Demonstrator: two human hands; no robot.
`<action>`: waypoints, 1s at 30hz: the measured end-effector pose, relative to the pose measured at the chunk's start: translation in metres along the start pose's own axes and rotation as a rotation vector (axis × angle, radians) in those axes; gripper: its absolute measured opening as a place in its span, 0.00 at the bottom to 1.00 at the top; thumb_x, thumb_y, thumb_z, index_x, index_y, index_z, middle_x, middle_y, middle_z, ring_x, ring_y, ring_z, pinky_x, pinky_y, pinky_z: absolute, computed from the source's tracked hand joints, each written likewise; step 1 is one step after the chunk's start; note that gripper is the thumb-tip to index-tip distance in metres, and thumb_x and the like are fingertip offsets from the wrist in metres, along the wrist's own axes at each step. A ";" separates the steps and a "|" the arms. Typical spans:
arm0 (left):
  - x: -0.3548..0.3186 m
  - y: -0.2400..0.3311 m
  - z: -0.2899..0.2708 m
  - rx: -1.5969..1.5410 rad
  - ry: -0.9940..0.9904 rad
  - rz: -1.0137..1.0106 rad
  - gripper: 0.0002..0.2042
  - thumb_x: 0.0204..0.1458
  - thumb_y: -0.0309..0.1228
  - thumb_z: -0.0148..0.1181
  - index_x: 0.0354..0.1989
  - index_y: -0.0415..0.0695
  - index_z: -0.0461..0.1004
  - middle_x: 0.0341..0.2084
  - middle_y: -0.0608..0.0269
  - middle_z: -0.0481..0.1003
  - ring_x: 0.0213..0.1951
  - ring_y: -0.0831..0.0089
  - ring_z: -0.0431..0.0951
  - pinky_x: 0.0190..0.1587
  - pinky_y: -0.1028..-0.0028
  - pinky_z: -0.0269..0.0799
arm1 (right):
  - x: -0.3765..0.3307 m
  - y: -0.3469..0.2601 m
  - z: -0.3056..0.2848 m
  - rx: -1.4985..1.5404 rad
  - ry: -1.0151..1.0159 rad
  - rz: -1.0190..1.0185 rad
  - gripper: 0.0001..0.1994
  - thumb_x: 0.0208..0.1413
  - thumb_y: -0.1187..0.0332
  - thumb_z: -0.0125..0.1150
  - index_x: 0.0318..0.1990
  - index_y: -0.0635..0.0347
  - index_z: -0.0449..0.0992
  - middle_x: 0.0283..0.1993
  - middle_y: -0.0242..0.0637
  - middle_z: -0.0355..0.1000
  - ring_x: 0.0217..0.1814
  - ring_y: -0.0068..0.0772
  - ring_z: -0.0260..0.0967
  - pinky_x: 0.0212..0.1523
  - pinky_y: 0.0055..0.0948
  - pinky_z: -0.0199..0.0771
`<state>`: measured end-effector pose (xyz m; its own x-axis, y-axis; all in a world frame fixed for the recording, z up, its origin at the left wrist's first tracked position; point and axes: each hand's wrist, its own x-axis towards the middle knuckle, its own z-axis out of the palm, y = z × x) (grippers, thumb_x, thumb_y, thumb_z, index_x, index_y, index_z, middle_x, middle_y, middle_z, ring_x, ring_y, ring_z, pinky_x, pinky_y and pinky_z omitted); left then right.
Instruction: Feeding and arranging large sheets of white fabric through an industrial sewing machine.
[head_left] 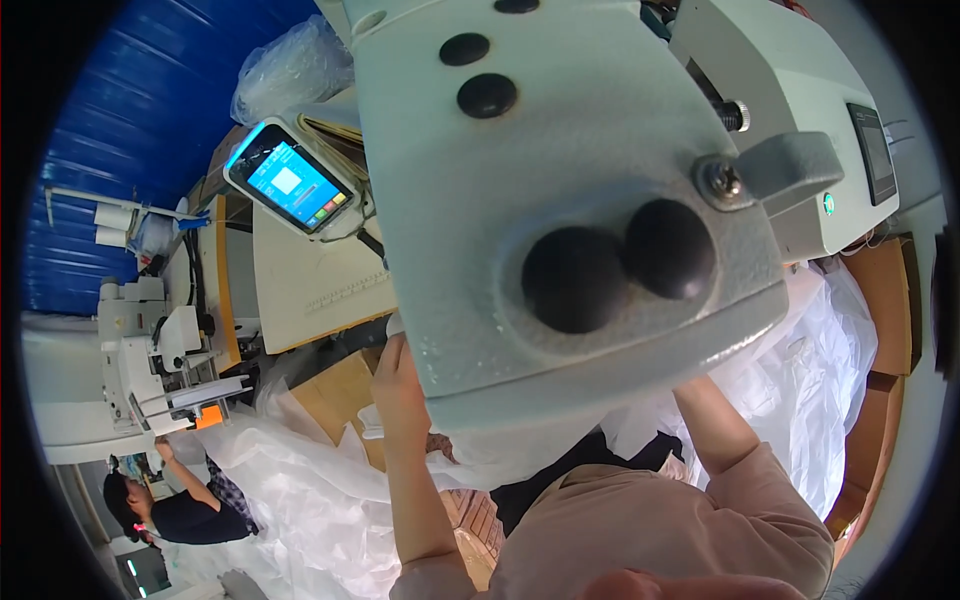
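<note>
The pale grey head of a sewing machine point(560, 200) fills the middle of the view, very close to the camera. My left hand point(396, 382) lies on sheer white fabric point(300, 490) at the machine's lower left edge, and its fingertips vanish under the casting. My right forearm point(715, 425) reaches up under the machine's lower right side, where the hand itself is hidden. More of the white fabric point(800, 380) is heaped to the right of that arm.
A small touchscreen panel point(295, 183) stands tilted left of the machine above a beige tabletop point(310, 285). Another sewing machine point(150, 360) is at far left, with a person point(175, 510) working at it. Cardboard boxes point(885, 300) stand right, and a clear plastic bag point(290, 65) lies at top.
</note>
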<state>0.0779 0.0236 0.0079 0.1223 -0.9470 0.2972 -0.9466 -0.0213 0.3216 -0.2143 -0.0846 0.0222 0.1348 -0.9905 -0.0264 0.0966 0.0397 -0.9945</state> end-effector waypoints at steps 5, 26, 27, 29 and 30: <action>0.013 0.043 -0.059 -0.491 -0.467 -0.076 0.08 0.35 0.22 0.63 0.26 0.39 0.73 0.24 0.56 0.73 0.27 0.66 0.73 0.30 0.71 0.67 | -0.004 -0.018 -0.018 -0.519 -0.178 -0.385 0.12 0.42 0.73 0.63 0.36 0.60 0.69 0.40 0.34 0.60 0.35 0.30 0.62 0.39 0.23 0.62; -0.009 0.017 -0.005 -0.114 0.220 -0.160 0.09 0.38 0.16 0.57 0.24 0.44 0.67 0.25 0.61 0.69 0.28 0.64 0.71 0.26 0.73 0.66 | -0.016 0.008 -0.004 -0.407 -0.128 -0.289 0.15 0.47 0.78 0.54 0.44 0.60 0.65 0.28 0.36 0.62 0.30 0.23 0.62 0.31 0.19 0.61; -0.011 0.012 0.002 -0.114 0.197 -0.155 0.09 0.38 0.15 0.57 0.24 0.43 0.67 0.25 0.61 0.69 0.28 0.64 0.71 0.26 0.72 0.66 | -0.016 0.009 -0.004 -0.227 -0.118 -0.152 0.15 0.49 0.81 0.52 0.46 0.60 0.63 0.28 0.35 0.60 0.30 0.22 0.61 0.32 0.18 0.60; -0.013 0.006 0.013 -0.125 0.148 -0.145 0.09 0.38 0.15 0.55 0.25 0.43 0.68 0.25 0.60 0.69 0.28 0.64 0.71 0.27 0.71 0.67 | -0.013 0.008 0.001 -0.210 -0.084 -0.118 0.15 0.50 0.82 0.50 0.46 0.60 0.63 0.28 0.34 0.60 0.31 0.22 0.61 0.33 0.18 0.60; -0.012 0.004 0.016 -0.127 0.145 -0.145 0.09 0.38 0.15 0.55 0.25 0.43 0.68 0.25 0.60 0.69 0.28 0.64 0.71 0.27 0.71 0.67 | -0.012 0.006 0.002 -0.204 -0.046 -0.084 0.15 0.51 0.83 0.48 0.47 0.60 0.62 0.28 0.33 0.60 0.32 0.21 0.60 0.34 0.19 0.60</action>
<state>0.0683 0.0295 -0.0091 0.3045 -0.8806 0.3630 -0.8720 -0.1044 0.4782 -0.2131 -0.0720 0.0171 0.1801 -0.9820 0.0576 -0.0910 -0.0749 -0.9930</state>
